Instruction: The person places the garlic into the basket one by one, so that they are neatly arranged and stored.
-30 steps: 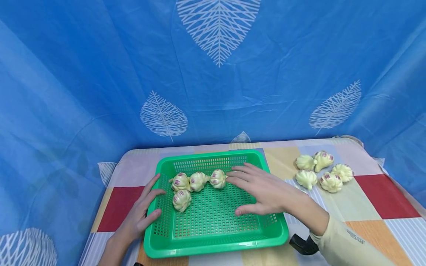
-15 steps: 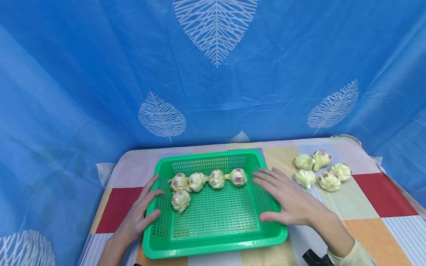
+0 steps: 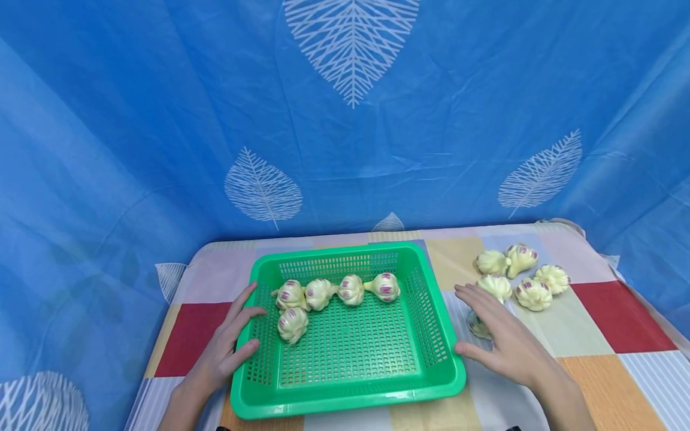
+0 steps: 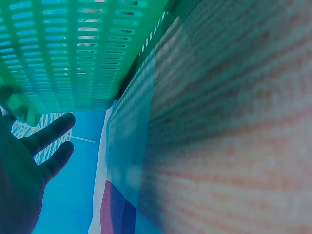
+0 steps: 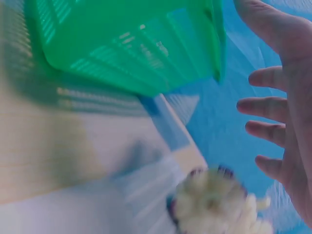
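My left hand (image 3: 223, 344) rests at the left rim of a green plastic basket (image 3: 350, 401), its fingers fairly straight and some tips reaching over the edge. In the left wrist view, two fingers (image 4: 51, 134) stretch outside the perforated wall. Inside the basket, several purple-streaked garlic bulbs (image 3: 350, 290) form a row, with another garlic bulb (image 3: 293, 325) in front at the left. My right hand (image 3: 507, 341) is spread and holds nothing, its thumb near the right rim. A partly hidden garlic bulb (image 3: 478, 326) lies beneath its fingers.
More garlic bulbs (image 3: 533, 294) lie grouped on the table to the right of the basket. A patchwork-patterned cloth (image 3: 587, 374) covers the table. Blue curtains with white leaf prints (image 3: 345, 167) hang behind and at both sides.
My right hand has moved right, from over the basket to outside its right rim, uncovering the garlic bulb at the row's right end. My left hand has stayed at the left rim.
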Motion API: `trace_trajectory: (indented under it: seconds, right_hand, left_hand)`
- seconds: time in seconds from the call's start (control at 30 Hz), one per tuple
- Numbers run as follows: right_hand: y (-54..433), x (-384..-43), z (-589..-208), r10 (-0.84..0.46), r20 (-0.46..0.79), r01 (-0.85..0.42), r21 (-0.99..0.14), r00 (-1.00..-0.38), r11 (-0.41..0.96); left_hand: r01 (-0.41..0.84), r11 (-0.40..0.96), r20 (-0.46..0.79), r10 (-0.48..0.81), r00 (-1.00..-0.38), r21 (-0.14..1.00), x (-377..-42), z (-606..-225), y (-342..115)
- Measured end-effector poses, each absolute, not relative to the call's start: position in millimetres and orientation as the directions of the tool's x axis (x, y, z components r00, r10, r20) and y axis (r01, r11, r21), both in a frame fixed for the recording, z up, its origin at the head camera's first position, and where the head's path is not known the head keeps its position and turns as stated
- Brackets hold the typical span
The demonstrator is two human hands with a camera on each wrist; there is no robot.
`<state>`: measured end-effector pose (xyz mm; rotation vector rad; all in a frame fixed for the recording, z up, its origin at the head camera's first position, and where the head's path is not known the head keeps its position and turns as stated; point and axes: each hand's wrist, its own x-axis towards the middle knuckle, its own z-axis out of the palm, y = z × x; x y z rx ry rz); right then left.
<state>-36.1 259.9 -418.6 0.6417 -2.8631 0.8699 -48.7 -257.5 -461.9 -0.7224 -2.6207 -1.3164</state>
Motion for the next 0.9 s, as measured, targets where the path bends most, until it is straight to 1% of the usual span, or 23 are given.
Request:
trace_trajectory:
  seconds: [0.27,0.47,0.6,0.73,0.9]
  right_hand:
    - [285.4,-14.8,-446.8,-0.179,0.296,-0.336,-0.654,-0.938,0.678]
    - [300.7,-3.4,-470.5,-0.03,0.367,-0.303,-0.716,-0.93,0.629]
    - [305.2,0.1,-484.7,0.054,0.346,-0.254,-0.776,-0.937,0.577]
    - [307.8,0.7,-494.9,0.06,0.285,-0.208,-0.811,-0.957,0.547]
    - [309.4,-7.3,-499.5,0.01,0.26,-0.214,-0.812,-0.965,0.543]
  left_hand:
    - [0.47,0.501,0.315,0.364,-0.876,0.727,-48.9,-462.7,-257.5]
    - [0.464,0.497,0.312,0.361,-0.879,0.733,-48.6,-463.3,-257.6]
    - [0.464,0.494,0.312,0.361,-0.879,0.735,-48.5,-463.9,-257.8]
    - [0.467,0.487,0.316,0.362,-0.877,0.738,-48.2,-464.1,-257.6]
    - [0.467,0.488,0.316,0.361,-0.877,0.738,-48.8,-464.0,-256.7]
